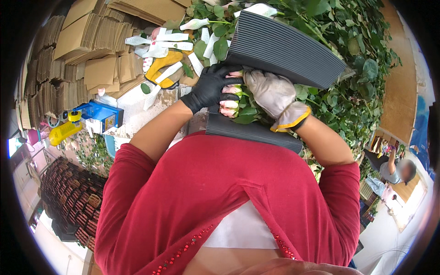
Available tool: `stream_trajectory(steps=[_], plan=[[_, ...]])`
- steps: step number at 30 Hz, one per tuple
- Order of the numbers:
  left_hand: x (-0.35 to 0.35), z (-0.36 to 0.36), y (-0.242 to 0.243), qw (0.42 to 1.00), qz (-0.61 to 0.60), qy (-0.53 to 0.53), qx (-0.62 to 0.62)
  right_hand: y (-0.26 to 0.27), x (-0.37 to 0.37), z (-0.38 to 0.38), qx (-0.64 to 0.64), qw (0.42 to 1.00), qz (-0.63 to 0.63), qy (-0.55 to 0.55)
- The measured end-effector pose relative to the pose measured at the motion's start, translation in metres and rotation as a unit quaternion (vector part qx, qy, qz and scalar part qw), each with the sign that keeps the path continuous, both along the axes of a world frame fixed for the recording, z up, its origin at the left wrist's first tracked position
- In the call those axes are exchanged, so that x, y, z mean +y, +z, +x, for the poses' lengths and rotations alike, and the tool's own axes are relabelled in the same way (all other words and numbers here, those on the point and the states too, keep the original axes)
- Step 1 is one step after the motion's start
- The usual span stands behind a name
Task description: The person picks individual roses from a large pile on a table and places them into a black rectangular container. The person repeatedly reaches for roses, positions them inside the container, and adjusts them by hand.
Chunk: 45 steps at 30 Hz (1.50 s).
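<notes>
Pale pink roses (229,99) lie in a row inside a trough lined with dark ribbed sheet, their heads pointing left and green leaves to the right. My left hand (215,86), in a black glove, spreads its fingers over the rose heads and touches them. A pale work glove with a yellow-edged cuff covers my right hand (271,91); it rests on the stem side, its fingertips partly hidden near the uppermost rose. The ribbed far panel (285,48) tilts up beyond both hands, and the near ribbed panel (254,132) lies against my front.
Stacked cardboard pieces (79,41) fill the upper left. White mesh sleeves (172,44) and a yellow glove (165,65) lie left of the panel. A blue box (105,117) and yellow bottle (65,133) stand farther left. Leafy stems (357,68) spread rightward; a person (395,170) is at far right.
</notes>
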State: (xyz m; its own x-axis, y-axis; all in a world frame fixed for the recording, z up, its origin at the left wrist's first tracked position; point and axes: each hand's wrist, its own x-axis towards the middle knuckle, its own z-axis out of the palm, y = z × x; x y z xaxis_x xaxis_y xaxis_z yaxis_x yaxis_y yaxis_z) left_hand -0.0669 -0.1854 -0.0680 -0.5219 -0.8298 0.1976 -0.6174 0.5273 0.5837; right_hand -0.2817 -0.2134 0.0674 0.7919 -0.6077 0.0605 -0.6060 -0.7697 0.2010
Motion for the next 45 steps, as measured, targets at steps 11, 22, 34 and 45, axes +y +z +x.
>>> stream_trajectory(steps=[11, 22, 34, 45], plan=[[0.002, -0.001, -0.005, 0.998, 0.009, 0.018, 0.061, 0.104, -0.065, 0.010, 0.099, 0.896, 0.416, -0.119], [0.015, -0.001, -0.022, 0.994, 0.094, 0.028, 0.041, 0.069, -0.096, -0.007, -0.037, 0.794, 0.607, -0.024], [0.028, 0.003, -0.038, 0.790, 0.469, 0.132, 0.373, 0.066, -0.090, -0.017, -0.043, 0.792, 0.608, -0.037], [0.003, 0.012, 0.017, 0.989, 0.137, -0.025, 0.056, 0.104, -0.052, -0.039, -0.222, 0.949, 0.224, 0.022]])
